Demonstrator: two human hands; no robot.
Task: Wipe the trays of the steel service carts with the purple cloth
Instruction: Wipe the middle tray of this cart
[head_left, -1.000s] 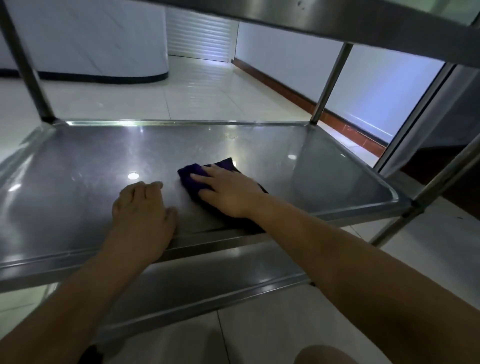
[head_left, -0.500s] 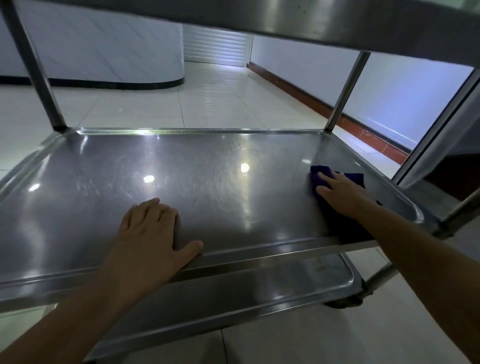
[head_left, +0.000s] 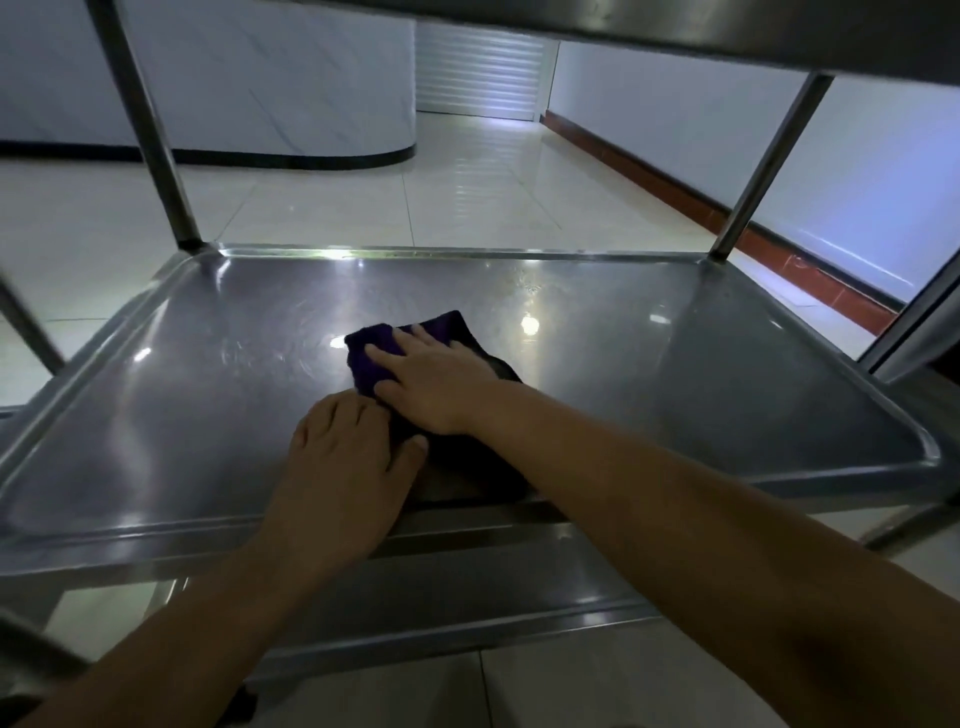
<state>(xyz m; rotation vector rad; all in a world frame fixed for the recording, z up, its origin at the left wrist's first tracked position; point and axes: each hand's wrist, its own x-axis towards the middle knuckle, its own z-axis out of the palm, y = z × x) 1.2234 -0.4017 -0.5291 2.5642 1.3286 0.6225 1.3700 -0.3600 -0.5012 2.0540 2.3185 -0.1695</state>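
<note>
Near the middle of the steel tray (head_left: 675, 405), toward its front edge, the purple cloth (head_left: 382, 345) lies flat under the right hand (head_left: 436, 384), whose grip is released: straight fingers press it down. Just beside it, the left hand (head_left: 345, 462) rests palm-down on the tray (fingers relaxed, thumb near the cloth's shadowed near part). Below sits a lower tray (head_left: 467, 603).

Two bare arms, nothing worn

From my feed I see my left hand (head_left: 347, 457) and right hand (head_left: 439, 382) uncovered: no gloves, rings, watch or bands, and both forearms run bare to the frame's bottom edge with no sleeve showing.
</note>
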